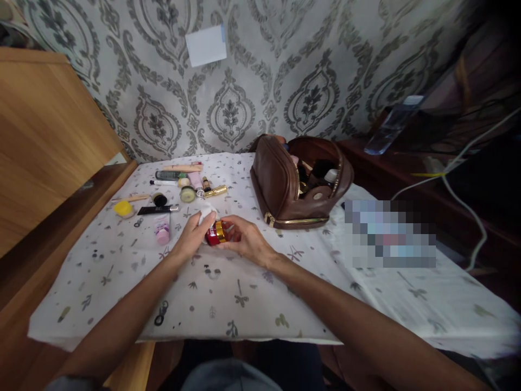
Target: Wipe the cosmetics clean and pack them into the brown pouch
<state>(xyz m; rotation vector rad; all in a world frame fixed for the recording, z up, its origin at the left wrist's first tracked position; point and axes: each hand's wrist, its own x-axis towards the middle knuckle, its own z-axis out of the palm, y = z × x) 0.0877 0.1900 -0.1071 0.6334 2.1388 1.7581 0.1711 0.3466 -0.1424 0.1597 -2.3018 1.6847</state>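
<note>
A small red cosmetic jar [213,234] with a gold lid is held tilted on its side above the table. My right hand [251,240] grips it at the gold end, fingers and thumb curled round it. From the other side, my left hand [189,234] pinches a crumpled white tissue [207,208] and presses against the red body. The left fingertips are partly hidden by tissue and jar. Just left of them lie a pink tube [161,230] and a black tube [157,209]; a gold lipstick tube [215,191] lies behind the hands.
An unzipped brown leather bag [274,187] with cosmetics inside stands at the back right. Several jars, tubes and pencils lie at back left, including a yellow-lidded jar [123,209]. A plastic bottle [393,127] and a white cable [468,146] are at far right.
</note>
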